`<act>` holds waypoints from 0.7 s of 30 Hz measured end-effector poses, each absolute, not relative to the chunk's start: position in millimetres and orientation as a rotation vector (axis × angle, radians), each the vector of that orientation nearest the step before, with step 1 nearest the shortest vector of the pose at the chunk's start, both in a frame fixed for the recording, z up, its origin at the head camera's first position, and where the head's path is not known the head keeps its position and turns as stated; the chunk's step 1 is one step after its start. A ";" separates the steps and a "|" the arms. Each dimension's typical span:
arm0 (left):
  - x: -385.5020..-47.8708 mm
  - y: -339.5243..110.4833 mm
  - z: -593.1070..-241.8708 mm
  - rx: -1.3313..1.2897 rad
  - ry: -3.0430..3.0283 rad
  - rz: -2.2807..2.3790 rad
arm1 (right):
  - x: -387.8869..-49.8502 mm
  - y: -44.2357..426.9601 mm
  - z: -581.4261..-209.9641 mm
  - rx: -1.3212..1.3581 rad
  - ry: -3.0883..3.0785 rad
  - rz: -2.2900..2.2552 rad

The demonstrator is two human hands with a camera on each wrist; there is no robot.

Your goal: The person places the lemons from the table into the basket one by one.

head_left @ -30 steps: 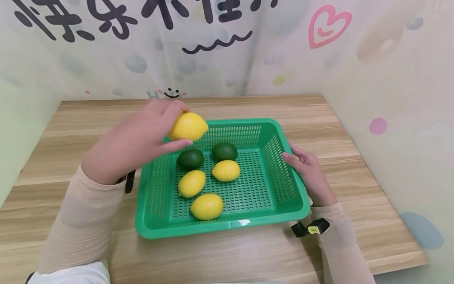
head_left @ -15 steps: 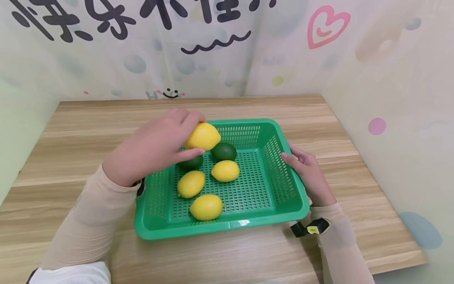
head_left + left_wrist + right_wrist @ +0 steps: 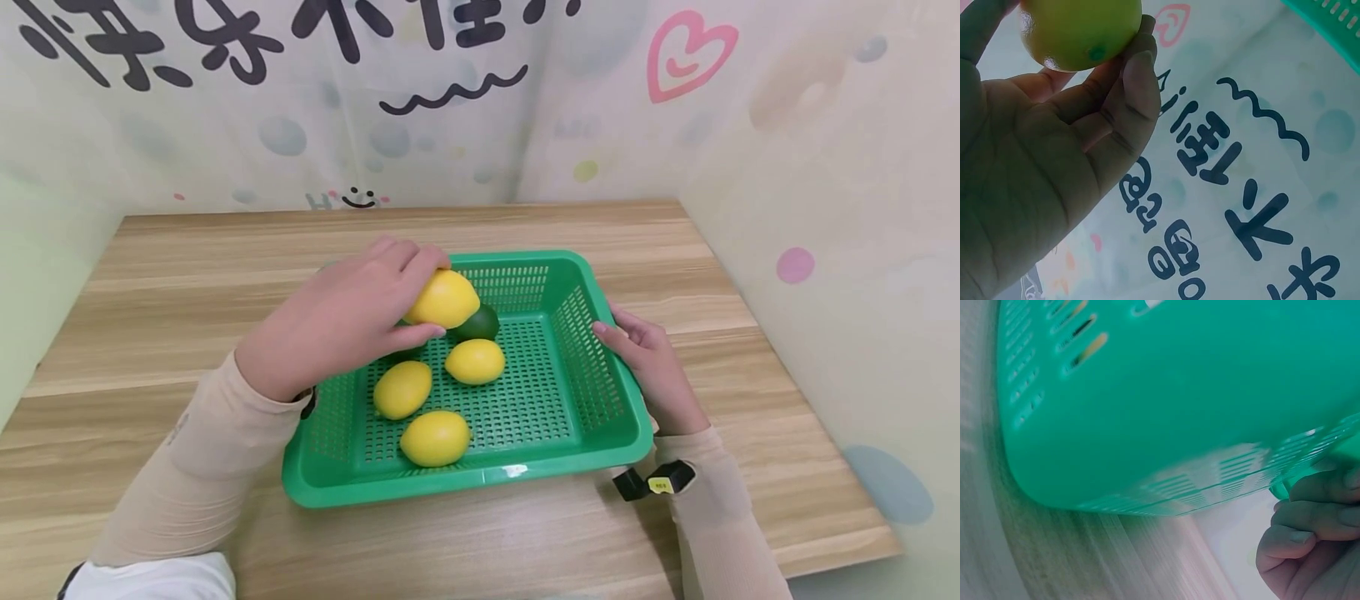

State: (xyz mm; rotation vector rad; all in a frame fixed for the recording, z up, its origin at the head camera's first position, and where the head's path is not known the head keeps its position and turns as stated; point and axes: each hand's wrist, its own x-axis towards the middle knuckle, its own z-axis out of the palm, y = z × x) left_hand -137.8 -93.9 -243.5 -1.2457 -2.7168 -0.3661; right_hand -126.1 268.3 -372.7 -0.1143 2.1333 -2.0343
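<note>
My left hand (image 3: 341,312) holds a yellow lemon (image 3: 448,298) between thumb and fingers, above the back left part of a green plastic basket (image 3: 375,492). In the left wrist view the same lemon (image 3: 1082,28) sits at the fingertips. Inside the basket lie three more lemons: one near the middle (image 3: 476,362), another lemon (image 3: 402,390) to its left and a lemon (image 3: 436,438) at the front. A dark green oval fruit (image 3: 480,325) is partly covered by the held lemon; a second is mostly hidden beneath my left hand. My right hand (image 3: 652,367) grips the basket's right rim, thumb on top.
The basket stands on a wood-grain table (image 3: 750,433). Behind it hangs a white printed backdrop (image 3: 600,125), and a pale wall (image 3: 840,208) rises on the right. Both wrists wear dark straps; the right strap (image 3: 670,479) shows a yellow label.
My left hand has carried the lemon rightward and slightly down, from the basket's back left rim to over the dark green fruits. The right hand keeps its grip, and the basket stays put.
</note>
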 end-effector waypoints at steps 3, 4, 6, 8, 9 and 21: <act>-138.2 -91.9 -245.6 -1.267 -2.706 -0.367 | -126.2 268.1 -372.8 -0.117 2.130 -2.039; -138.3 -91.1 -246.1 -1.275 -2.703 -0.367 | -126.2 267.9 -372.7 -0.117 2.129 -2.040; -138.8 -89.6 -247.2 -1.283 -2.707 -0.365 | -126.2 267.5 -372.5 -0.117 2.128 -2.042; -138.8 -87.8 -247.8 -1.286 -2.710 -0.370 | -125.9 267.1 -372.0 -0.114 2.130 -2.042; -139.0 -86.8 -248.2 -1.287 -2.712 -0.370 | -126.0 267.0 -371.8 -0.114 2.130 -2.042; -137.7 -68.0 -263.5 -1.386 -2.737 -0.233 | -126.5 267.9 -371.2 -0.105 2.116 -2.045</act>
